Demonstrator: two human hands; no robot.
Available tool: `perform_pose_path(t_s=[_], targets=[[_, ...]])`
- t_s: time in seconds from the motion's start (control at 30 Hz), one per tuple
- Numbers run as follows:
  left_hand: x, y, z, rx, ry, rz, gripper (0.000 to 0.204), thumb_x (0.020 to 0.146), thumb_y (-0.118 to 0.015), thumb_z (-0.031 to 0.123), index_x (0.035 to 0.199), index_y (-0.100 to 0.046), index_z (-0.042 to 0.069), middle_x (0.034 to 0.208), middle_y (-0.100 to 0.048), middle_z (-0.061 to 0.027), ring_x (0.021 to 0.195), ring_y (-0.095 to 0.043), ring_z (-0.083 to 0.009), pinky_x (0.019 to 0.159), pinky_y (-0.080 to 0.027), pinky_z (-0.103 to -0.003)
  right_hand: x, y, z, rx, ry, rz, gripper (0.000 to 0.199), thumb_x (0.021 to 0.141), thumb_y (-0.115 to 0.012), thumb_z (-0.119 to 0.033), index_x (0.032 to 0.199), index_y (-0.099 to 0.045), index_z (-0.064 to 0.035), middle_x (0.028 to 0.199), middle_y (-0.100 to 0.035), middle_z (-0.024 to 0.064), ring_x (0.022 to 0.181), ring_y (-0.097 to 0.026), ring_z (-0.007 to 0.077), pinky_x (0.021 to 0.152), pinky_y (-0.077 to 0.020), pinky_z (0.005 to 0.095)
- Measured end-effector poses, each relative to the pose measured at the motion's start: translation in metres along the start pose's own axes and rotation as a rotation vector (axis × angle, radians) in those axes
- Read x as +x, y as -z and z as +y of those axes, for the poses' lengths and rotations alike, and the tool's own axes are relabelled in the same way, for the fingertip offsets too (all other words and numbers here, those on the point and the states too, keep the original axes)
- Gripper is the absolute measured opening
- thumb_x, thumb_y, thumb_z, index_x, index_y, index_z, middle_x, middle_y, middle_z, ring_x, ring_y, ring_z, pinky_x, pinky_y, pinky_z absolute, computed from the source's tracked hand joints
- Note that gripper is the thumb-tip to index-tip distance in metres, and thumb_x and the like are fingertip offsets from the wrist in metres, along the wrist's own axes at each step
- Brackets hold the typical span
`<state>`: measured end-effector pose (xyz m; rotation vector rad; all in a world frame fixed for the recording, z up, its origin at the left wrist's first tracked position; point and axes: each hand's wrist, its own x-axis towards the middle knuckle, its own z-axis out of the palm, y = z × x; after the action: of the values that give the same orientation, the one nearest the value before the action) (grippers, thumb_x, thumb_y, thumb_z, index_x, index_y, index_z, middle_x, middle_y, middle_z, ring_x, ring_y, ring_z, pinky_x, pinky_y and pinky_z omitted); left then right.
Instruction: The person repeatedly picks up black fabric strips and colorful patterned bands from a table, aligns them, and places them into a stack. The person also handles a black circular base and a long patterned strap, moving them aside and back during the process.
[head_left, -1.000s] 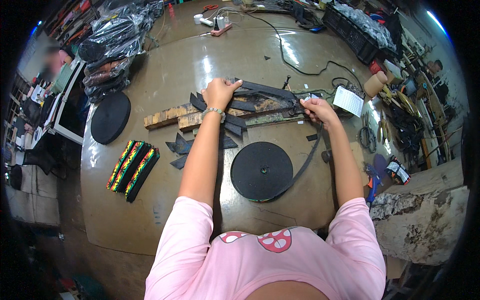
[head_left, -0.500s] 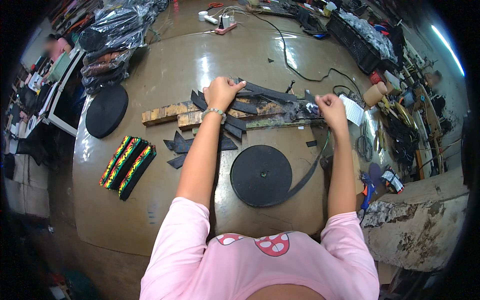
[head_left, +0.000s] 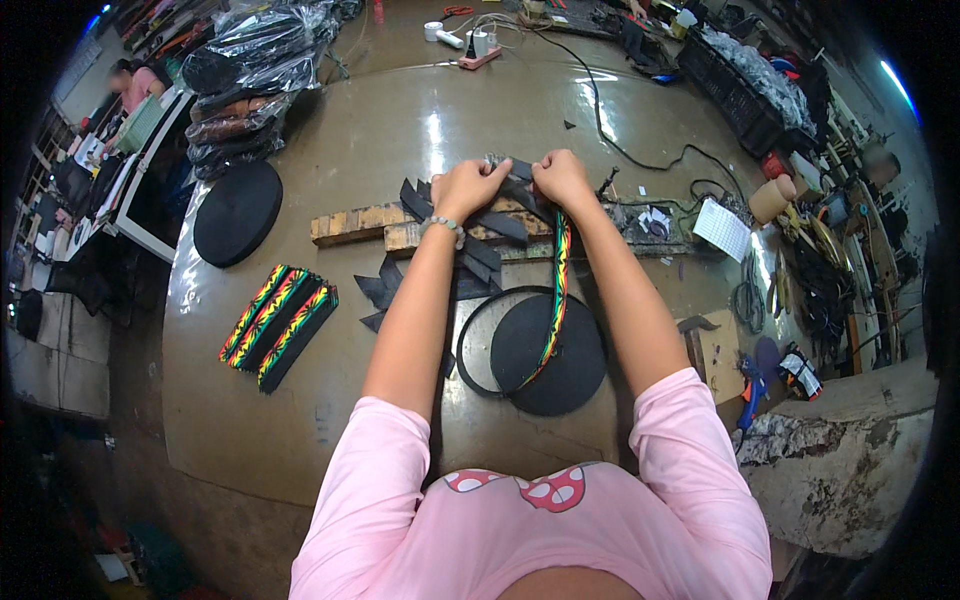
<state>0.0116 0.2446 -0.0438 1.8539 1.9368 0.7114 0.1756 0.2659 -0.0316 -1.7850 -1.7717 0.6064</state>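
Over the far middle of the table, my left hand [head_left: 468, 190] and my right hand [head_left: 562, 180] are close together. Both have their fingers pinched on a webbing strap [head_left: 561, 270]; its black side shows between them. From my right hand it runs down, patterned red, yellow and green, to a black webbing roll [head_left: 582, 362] with one loose loop at its left. Under and beside my left hand lie cut black strips [head_left: 500, 226], some across wooden bars [head_left: 345, 225]. More black strips [head_left: 378, 290] rest on the table nearer me.
Patterned strap pieces [head_left: 275, 330] and a second black roll [head_left: 238, 215] lie at left. A small metal post [head_left: 607, 182] stands right of my hands, near a white sheet [head_left: 722, 230]. A blue glue gun [head_left: 750, 390] is at the right edge; a cable [head_left: 600, 110] crosses behind.
My right hand has moved left beside my left hand, bringing the strap along. The strap now shows its patterned side, and the roll has loosened into a loop. The view has shifted slightly.
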Motion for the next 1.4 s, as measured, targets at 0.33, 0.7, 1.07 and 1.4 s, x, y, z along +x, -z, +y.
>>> perform_pose_path(t_s=[0.33,0.7,1.07,1.4], targets=[[0.003,-0.007,0.016,0.034,0.105,0.02,0.059,0.061,-0.066,0.067,0.066,-0.065,0.009,0.071,-0.067,-0.0118,0.07,-0.064,-0.0293,0.078,-0.037,-0.04,-0.053,0.088,-0.019,-0.378,0.251,-0.116,0.031,0.074,-0.061,-0.018,0.099,-0.062,-0.0007,0.086,-0.066,0.0189,0.075,-0.066,0.0285,0.071,-0.0515,0.0362],[0.004,-0.008,0.015,0.058,0.091,0.04,0.059,0.061,-0.065,0.069,0.064,-0.063,0.01,0.071,-0.066,-0.0094,0.071,-0.063,-0.0272,0.078,-0.038,-0.043,-0.091,0.156,0.103,0.432,-0.314,-0.148,0.031,0.083,-0.064,-0.038,0.069,-0.059,-0.0102,0.055,-0.048,-0.0054,0.043,-0.036,0.0036,0.04,-0.023,0.0218],[0.004,-0.008,0.014,0.035,0.107,0.021,0.058,0.061,-0.068,0.065,0.075,-0.067,0.009,0.075,-0.068,-0.0104,0.074,-0.064,-0.0289,0.082,-0.035,-0.043,-0.09,0.118,0.138,0.426,-0.402,-0.155,0.033,0.082,-0.066,-0.039,0.068,-0.056,-0.011,0.055,-0.047,-0.0052,0.04,-0.034,0.005,0.039,-0.0228,0.0219],[0.003,-0.008,0.015,0.053,0.102,0.019,0.059,0.061,-0.066,0.067,0.075,-0.067,0.009,0.075,-0.068,-0.0114,0.075,-0.064,-0.0291,0.083,-0.035,-0.042,-0.091,0.11,0.14,0.381,-0.387,-0.147,0.034,0.081,-0.067,-0.041,0.071,-0.061,-0.0086,0.058,-0.051,-0.0036,0.044,-0.037,0.005,0.041,-0.0264,0.0224]])
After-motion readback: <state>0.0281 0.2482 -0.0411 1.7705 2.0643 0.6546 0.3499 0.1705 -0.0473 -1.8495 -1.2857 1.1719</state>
